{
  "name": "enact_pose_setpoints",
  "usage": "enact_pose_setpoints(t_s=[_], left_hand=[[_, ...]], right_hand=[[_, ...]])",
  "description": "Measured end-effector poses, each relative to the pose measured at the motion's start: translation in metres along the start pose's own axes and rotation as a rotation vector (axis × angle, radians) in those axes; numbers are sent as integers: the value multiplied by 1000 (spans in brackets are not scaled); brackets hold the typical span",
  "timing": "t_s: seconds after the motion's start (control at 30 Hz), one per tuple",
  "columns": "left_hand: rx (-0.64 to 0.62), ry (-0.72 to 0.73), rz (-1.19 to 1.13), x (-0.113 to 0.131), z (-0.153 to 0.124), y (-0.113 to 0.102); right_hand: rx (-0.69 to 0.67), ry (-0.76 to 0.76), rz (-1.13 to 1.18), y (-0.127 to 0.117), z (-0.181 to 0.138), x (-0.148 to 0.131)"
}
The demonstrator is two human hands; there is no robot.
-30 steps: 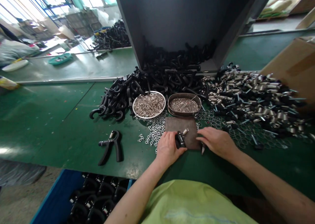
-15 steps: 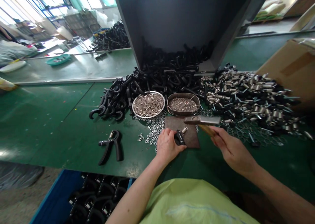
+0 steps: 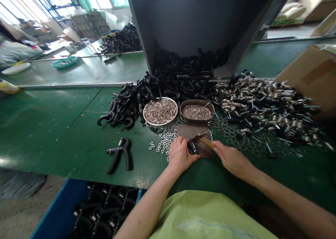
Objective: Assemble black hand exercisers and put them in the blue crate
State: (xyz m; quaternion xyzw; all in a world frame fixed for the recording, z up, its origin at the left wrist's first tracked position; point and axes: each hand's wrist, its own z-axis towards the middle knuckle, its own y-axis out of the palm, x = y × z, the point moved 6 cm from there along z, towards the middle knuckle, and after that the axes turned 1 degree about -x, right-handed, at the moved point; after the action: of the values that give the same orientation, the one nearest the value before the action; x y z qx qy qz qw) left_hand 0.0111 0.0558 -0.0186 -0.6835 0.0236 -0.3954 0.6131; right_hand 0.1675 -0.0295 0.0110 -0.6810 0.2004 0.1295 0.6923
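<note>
On a dark metal plate [image 3: 207,151], my left hand [image 3: 181,155] grips a black hand grip part [image 3: 193,147] and presses it down. My right hand [image 3: 231,158] is closed round the wooden handle of a hammer [image 3: 207,142]. The hammer's head, blurred, is down at the part beside my left fingers; whether it touches cannot be made out. An assembled black hand gripper [image 3: 120,155] with a spring lies to the left on the green table. Small metal rings [image 3: 166,137] are scattered just past my left hand.
Behind the plate stand a round dish [image 3: 160,124] of metal pins and an oval tin [image 3: 196,120] of small parts. Black handles [image 3: 123,106] and springs with bolts [image 3: 262,98] are heaped behind. A grey bin [image 3: 183,21] lies tipped; a blue crate [image 3: 52,211] sits below left.
My right hand has swung the hammer down and left, from above the plate to the black part. My left hand stays on that part. The whole view has shifted slightly.
</note>
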Motion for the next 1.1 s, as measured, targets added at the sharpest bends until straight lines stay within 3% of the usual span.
enact_pose_setpoints(t_s=[0.07,0.23,0.37,0.43,0.5,0.63,0.73,0.83,0.93,1.03,1.1], left_hand=[[1,-3,-2,1,-1,0],[21,-40,-80,-3,-1,1],[135,-153,-325,-9,-3,-6],[175,-212,-491,-6,-7,-8],[172,-241,-656,4,-12,-7],[29,-122,-791,25,-19,-3],[1,27,-700,12,-9,-20],[217,33,-497,-38,22,-65],[403,-8,-126,-89,72,-114],[350,-4,302,-117,130,-137],[287,22,429,-125,163,-139]], right_hand=[[-39,31,-71,10,-3,12],[217,33,-352,5,-42,44],[251,33,-569,8,-62,60],[296,-2,-493,7,-57,50],[326,-55,-250,7,-42,29],[308,-97,141,10,-1,-16],[310,-55,120,9,25,-23],[184,-55,-96,15,40,-14],[58,-47,-351,24,45,-7],[-5,-30,-476,30,44,-10],[-5,-25,-512,31,44,-15]])
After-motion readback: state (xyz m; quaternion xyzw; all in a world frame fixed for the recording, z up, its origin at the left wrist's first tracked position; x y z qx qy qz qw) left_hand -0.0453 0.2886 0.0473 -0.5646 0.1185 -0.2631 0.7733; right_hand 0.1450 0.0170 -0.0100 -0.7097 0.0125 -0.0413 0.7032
